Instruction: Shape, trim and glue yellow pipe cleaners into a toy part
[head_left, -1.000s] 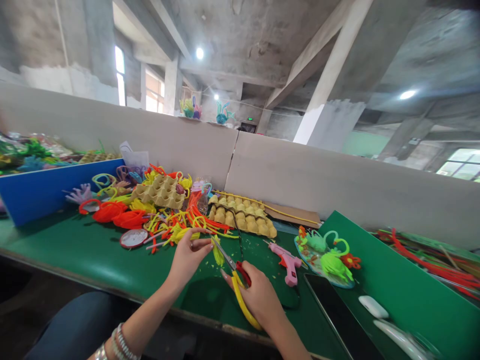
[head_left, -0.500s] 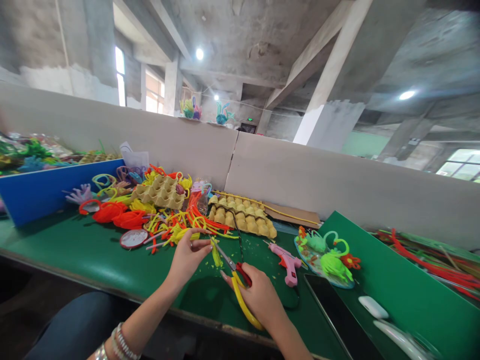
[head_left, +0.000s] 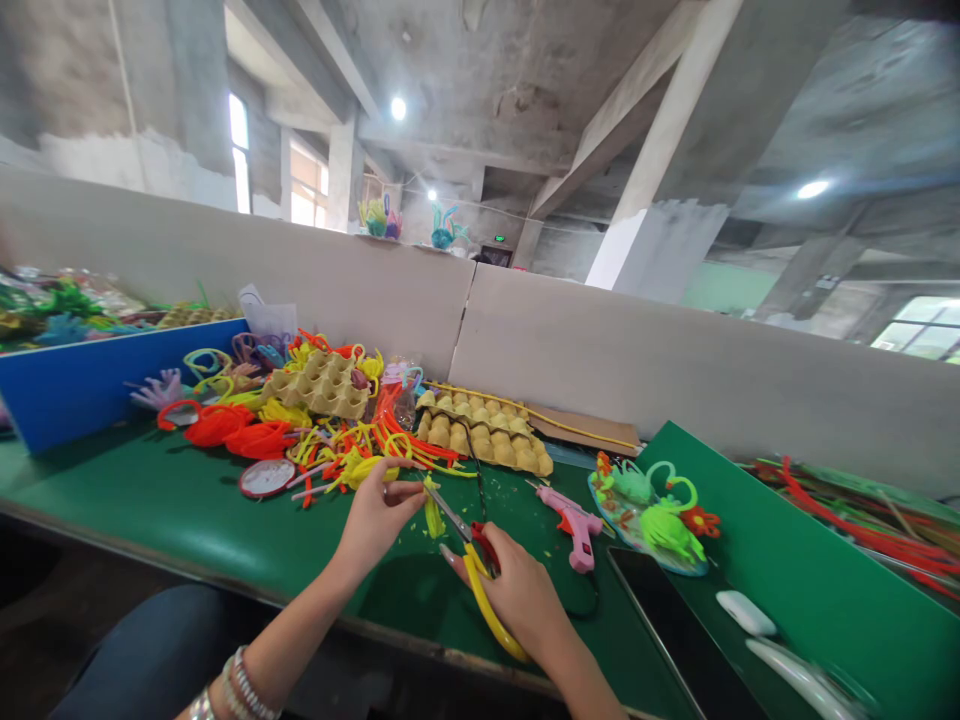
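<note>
My left hand (head_left: 381, 510) is closed, thumb and fingertips pinching a short yellow pipe cleaner piece at the scissor tips. A tuft of yellow pipe cleaners (head_left: 433, 518) shows just below the blades; whether it hangs from my fingers or lies on the table, I cannot tell. In my right hand (head_left: 517, 585) is a pair of scissors (head_left: 480, 600) with yellow and red handles, its metal blades pointing up and left to my left fingertips. Small yellow clippings are scattered on the green table (head_left: 300, 545) around them.
Pipe cleaners (head_left: 375, 445) in yellow and orange lie heaped beyond my left hand, beside egg trays (head_left: 487, 435). Right of the scissors are a pink glue gun (head_left: 576, 525), a decorated board with green swans (head_left: 667, 530) and a phone (head_left: 679, 630). Blue (head_left: 112, 385) and green (head_left: 780, 540) dividers flank the area.
Almost nothing differs. The scissor blades look slightly closer together at the yellow piece, and both hands keep nearly the same place.
</note>
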